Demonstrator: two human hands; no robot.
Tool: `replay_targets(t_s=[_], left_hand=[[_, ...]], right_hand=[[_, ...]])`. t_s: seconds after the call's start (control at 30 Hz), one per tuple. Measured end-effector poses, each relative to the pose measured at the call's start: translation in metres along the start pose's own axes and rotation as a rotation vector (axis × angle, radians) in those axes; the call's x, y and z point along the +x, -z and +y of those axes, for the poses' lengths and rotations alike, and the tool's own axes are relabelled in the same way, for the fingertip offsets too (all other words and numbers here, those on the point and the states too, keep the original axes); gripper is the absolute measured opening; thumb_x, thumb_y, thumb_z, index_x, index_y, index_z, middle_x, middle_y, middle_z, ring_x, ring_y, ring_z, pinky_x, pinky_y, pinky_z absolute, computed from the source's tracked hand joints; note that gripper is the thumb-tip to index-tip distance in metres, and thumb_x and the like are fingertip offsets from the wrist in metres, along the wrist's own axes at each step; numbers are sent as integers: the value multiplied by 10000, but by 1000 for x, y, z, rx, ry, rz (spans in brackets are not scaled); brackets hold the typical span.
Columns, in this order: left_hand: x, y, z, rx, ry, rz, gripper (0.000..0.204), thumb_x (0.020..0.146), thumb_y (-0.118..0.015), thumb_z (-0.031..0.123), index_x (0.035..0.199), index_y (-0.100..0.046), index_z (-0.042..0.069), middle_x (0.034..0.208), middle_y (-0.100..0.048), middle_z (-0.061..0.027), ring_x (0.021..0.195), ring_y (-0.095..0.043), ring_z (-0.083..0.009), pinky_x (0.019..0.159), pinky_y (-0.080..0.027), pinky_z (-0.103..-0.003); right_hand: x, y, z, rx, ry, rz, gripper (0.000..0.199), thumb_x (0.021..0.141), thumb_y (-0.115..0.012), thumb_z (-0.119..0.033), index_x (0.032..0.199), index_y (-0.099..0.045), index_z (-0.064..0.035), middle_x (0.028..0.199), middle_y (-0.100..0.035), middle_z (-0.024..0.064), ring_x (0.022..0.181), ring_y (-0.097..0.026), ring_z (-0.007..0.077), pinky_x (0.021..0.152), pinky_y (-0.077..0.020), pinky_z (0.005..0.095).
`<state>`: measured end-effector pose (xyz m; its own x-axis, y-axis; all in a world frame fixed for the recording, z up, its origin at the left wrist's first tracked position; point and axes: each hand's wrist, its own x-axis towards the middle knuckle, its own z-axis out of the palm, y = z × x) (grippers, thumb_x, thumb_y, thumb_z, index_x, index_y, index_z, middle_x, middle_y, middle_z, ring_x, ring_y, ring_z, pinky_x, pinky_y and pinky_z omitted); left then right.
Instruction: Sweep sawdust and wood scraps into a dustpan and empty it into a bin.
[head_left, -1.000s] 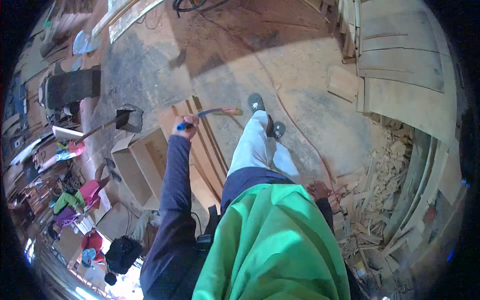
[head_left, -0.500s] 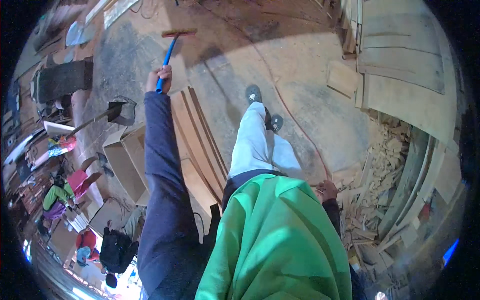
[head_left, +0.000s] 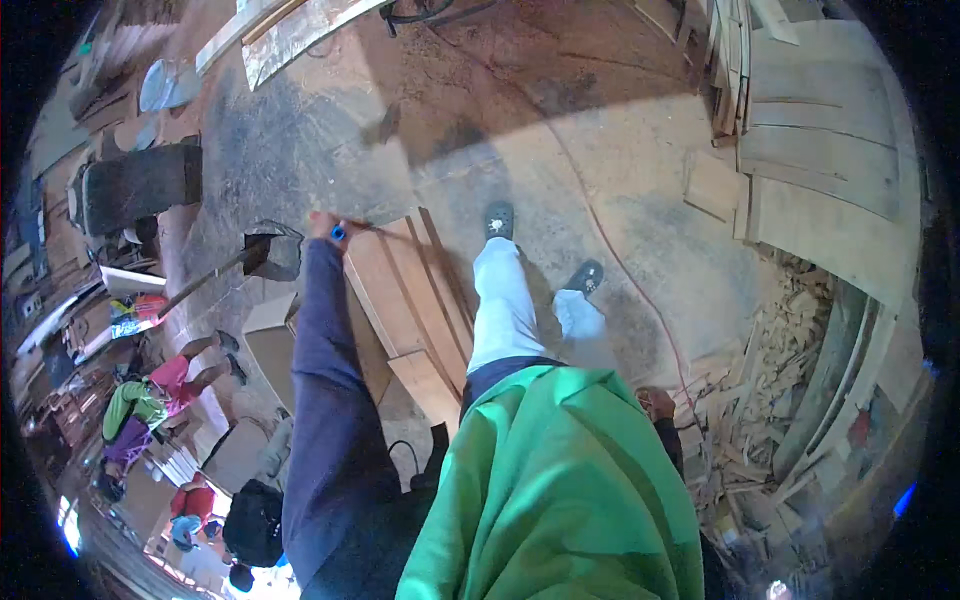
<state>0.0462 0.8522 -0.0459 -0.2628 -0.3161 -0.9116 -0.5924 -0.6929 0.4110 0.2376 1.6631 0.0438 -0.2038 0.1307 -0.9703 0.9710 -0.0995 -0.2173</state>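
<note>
My left hand [head_left: 326,226], on the far end of my outstretched arm, is closed around a brush with a blue handle [head_left: 338,233]. The handle now points nearly end-on, so mostly its hollow butt shows; the hand largely hides the brush head. Just past the hand lie long brown boards [head_left: 412,285] stacked on the floor. At my right side, my right hand [head_left: 657,403] hangs low beside the green cloth of my top. Its fingers are dark and partly hidden, so their grip is unclear. A thin red cord [head_left: 640,290] runs along the floor close by that hand.
Wood offcuts [head_left: 785,370] are heaped at right, below large leaning panels [head_left: 830,120]. An opened cardboard box [head_left: 268,350] and a long-handled dustpan [head_left: 270,252] are at left. Several people, one with a green top [head_left: 130,405], are at lower left. Planks [head_left: 300,35] lie ahead.
My left hand has come nearer, and the brush has swung from pointing ahead to nearly end-on. My feet have stepped apart. My right hand stays low at my side.
</note>
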Motion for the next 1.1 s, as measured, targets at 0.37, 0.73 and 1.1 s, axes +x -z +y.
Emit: replay_targets(t_s=[0.37,0.73,1.1], left_hand=[[23,-160,141,-647,44,-454,64,664,-373,-47,707,-359,-1,581,-367,-56,460,-379,-140,414,-376,-228],[-144,-103,32,421,-243,-224,203,854,-409,196,746,-451,30,539,-425,-36,406,-401,-116,368,-319,-234],[-282,-159,-119,936,90,-583,255,876,-409,177,1091,-459,49,715,-490,-53,438,-413,-79,356,-344,-231]], right_hand=[[-53,-128,-38,204,193,174,339,787,-572,-281,1006,-497,-33,819,-587,137,664,-603,249,561,-513,345],[-33,-136,18,491,158,288,257,778,-569,-221,955,-506,-45,788,-588,127,661,-600,248,566,-505,380],[7,-60,60,565,145,171,264,800,-543,-202,992,-500,-25,818,-590,153,628,-604,255,529,-501,372]])
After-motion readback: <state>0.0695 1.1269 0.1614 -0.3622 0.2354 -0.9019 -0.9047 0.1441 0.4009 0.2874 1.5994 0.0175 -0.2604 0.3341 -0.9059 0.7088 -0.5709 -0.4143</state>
